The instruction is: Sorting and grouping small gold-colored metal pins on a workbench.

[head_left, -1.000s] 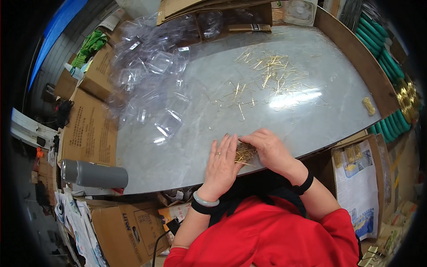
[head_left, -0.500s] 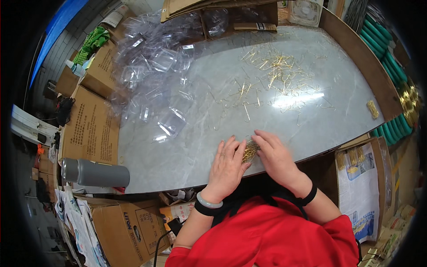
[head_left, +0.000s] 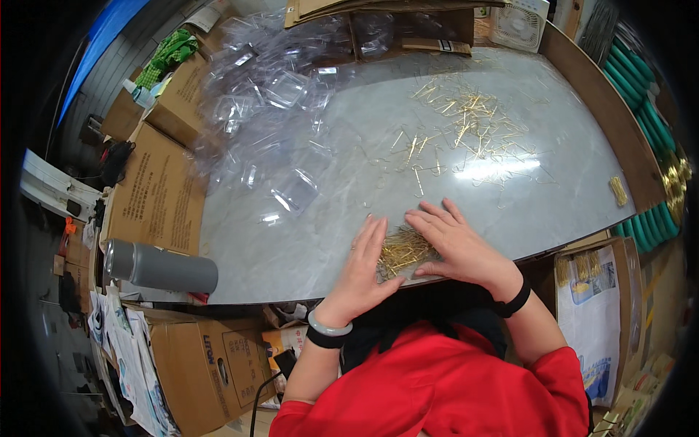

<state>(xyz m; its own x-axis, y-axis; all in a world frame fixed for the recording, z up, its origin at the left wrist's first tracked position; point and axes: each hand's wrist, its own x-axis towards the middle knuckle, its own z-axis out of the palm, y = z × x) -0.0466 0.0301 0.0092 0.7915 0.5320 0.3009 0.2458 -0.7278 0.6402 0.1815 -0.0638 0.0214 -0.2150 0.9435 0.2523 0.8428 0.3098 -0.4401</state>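
Note:
A pile of thin gold wire hooks [head_left: 405,252] lies near the front edge of the grey table. My left hand [head_left: 360,266] rests flat along its left side, fingers stretched out and thumb pointing inward. On the opposite side, my right hand [head_left: 460,246] has its fingers spread and covers part of the pile's right end. Both palms touch or nearly touch the wires, and neither hand grips them. Farther back, many loose gold hooks [head_left: 472,120] are scattered across the tabletop. A small tidy bundle of hooks [head_left: 618,191] sits by the right edge.
Clear plastic boxes [head_left: 287,91] are heaped at the back left. A grey bottle [head_left: 162,267] lies by the front left corner beside a cardboard box [head_left: 159,193]. A white fan [head_left: 518,25] stands at the back, and a brown board [head_left: 608,102] borders the right side.
My hands have moved apart, and the hooks between them now show as a wider pile. My right hand's fingers have spread. The whole view has shifted slightly.

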